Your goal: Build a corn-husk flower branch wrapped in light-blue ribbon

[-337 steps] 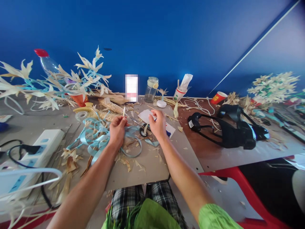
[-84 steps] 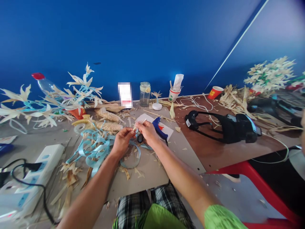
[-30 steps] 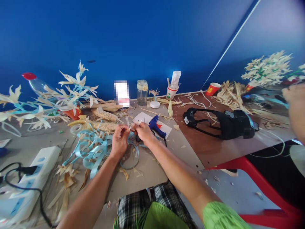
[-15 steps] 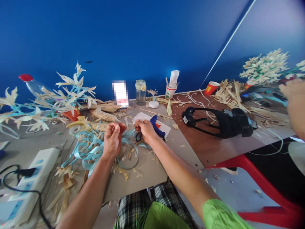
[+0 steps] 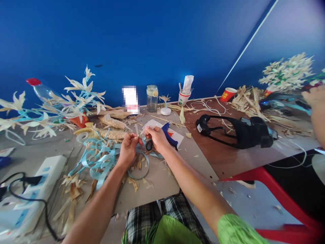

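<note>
My left hand [image 5: 130, 147] is closed in a pinch, a tiny pale bit showing at its fingertips. Close beside it, my right hand [image 5: 156, 137] is also pinched; what lies between its fingers is too small to name. Light blue ribbon [image 5: 101, 157] lies in loops under and left of my left hand. Just beyond my right hand a blue glue gun [image 5: 167, 130] rests on a white sheet [image 5: 179, 138]. Dried corn cobs [image 5: 115, 122] lie behind my left hand.
A white power strip [image 5: 43, 179] with black cords stands at left, near husk flowers on blue stems [image 5: 81, 89]. A black headset [image 5: 243, 130] lies right. Cups, a glass jar [image 5: 152, 100] and husk scraps line the wall. Another person's hand [image 5: 315, 98] is at far right.
My left hand has moved right, closer to my right hand, and its fingers have turned inward. The whole view has shifted slightly.
</note>
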Motion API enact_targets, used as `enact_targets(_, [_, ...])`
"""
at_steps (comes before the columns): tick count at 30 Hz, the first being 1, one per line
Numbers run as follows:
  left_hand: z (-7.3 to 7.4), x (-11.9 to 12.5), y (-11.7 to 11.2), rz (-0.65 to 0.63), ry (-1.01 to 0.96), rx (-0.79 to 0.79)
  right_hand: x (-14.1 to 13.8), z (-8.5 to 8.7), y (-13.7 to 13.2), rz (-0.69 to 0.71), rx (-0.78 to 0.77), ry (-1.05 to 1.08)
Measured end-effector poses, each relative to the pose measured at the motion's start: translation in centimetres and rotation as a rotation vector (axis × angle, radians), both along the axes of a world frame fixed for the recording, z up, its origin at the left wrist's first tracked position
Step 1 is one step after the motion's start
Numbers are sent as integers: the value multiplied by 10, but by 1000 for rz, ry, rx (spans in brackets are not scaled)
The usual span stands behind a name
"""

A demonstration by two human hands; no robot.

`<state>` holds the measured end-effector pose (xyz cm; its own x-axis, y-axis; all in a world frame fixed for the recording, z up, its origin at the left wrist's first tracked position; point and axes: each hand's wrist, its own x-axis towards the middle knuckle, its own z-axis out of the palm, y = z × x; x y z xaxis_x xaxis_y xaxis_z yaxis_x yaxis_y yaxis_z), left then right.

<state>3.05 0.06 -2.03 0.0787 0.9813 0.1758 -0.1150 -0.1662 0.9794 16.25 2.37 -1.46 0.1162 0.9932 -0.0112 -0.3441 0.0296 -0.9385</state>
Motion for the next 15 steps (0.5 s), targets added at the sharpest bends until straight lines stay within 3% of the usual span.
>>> enact_targets(15, [3,5,-3,-35,64,49,1,2,1,-147,-55,-82])
